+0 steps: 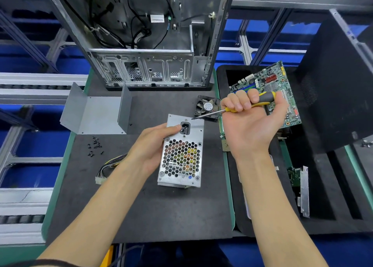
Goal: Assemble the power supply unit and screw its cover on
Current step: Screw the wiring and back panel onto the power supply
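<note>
We take the power supply unit (180, 151) as our landmark; it stands on the dark mat (141, 216) near the middle of the bench, its honeycomb grille and black power socket facing up toward us.

Our left hand (150, 145) grips the unit from its left side, the fingers curled round the casing and the thumb lying across the top edge just beside the socket.

Our right hand (246, 121) is up and to the right of the unit, palm toward us, its fingers wrapped tight round the yellow and black handle of a screwdriver (238, 107). The shaft slants down and left, and its tip meets the unit's top face at the far edge, just right of the socket.

Left of the unit and a little beyond it lies the bent grey metal cover (96, 113), open side up, apart from the unit. Nearer than the cover, still left of the unit, a scatter of small black screws (94, 145) sits on the mat. A bundle of cables (110, 167) with a white connector trails out from behind our left forearm.

Just beyond the unit's far right corner rests a small black fan (206, 105), partly behind the screwdriver shaft. Farther right, a green motherboard (270, 85) leans in a black foam tray (323, 196). Beyond the unit stands an open computer case (149, 44), its wiring showing.
</note>
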